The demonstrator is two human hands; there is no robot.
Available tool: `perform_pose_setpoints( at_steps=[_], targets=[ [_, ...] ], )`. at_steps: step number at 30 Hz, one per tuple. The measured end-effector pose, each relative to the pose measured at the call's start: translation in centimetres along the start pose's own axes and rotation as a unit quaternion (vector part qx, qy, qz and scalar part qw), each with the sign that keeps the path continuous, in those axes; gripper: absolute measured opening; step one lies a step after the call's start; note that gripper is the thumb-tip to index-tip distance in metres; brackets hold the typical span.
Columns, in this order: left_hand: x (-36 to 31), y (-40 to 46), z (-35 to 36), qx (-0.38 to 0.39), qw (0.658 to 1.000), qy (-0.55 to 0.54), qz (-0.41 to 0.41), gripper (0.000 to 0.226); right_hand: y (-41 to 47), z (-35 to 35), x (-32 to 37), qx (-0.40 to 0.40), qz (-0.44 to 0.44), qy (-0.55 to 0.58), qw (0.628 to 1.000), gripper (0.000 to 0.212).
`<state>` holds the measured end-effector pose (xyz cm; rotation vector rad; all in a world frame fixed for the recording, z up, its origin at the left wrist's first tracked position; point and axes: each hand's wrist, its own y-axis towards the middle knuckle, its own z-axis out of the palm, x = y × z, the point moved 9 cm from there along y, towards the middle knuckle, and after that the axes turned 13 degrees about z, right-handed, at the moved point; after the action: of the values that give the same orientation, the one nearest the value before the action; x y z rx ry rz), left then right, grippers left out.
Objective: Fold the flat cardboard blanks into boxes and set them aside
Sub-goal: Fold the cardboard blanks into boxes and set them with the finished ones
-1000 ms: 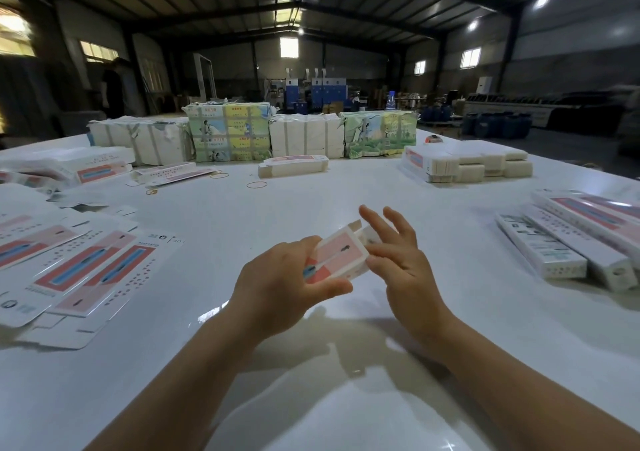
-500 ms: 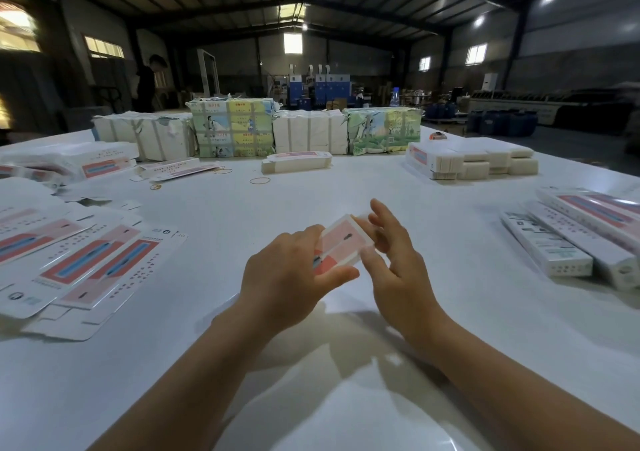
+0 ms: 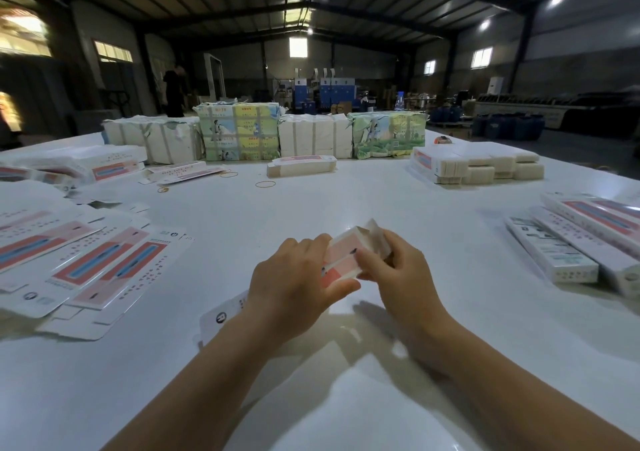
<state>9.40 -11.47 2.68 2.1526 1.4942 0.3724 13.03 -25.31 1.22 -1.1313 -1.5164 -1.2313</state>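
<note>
Now both your hands, left hand (image 3: 294,277) and right hand (image 3: 398,270), grip the half-formed box (image 3: 341,254); next, probably tuck its end flap (image 3: 375,234).

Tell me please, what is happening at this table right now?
A person is folding a cardboard box above a white table. The left hand grips its near end, and the right hand pinches the far end, where a flap is open. Flat blanks lie at the left; finished boxes lie at the right.
</note>
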Motion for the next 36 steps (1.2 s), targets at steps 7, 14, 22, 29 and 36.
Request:
perform_pose_setpoints(
  at_steps=[7,14,22,29,36],
  targets=[
    [0.2,-0.4,-0.1,-0.004,0.999,0.047,-0.001,0.063,-1.3,1.8,2.1,-0.048,-0.172,-0.270,0.946,0.036],
    [0.2,-0.4,-0.9,-0.022,0.998,0.061,0.018,0.065,0.6,0.9,-0.4,0.047,0.085,0.125,0.987,0.021],
    [-1.0,-0.1,-1.3,-0.033,0.996,0.066,0.048,0.068,-0.1,0.1,0.6,0.032,0.050,0.107,0.993,0.026],
    [-1.8,0.0,-2.0,-0.044,0.992,0.090,0.076,0.068,-0.1,-0.1,0.7,0.012,0.035,0.080,0.996,0.031],
    [-3.3,-0.1,-2.1,-0.043,0.974,0.193,0.113,0.069,0.1,-0.6,-0.4,-0.013,0.075,0.050,0.996,0.039]
  ],
)
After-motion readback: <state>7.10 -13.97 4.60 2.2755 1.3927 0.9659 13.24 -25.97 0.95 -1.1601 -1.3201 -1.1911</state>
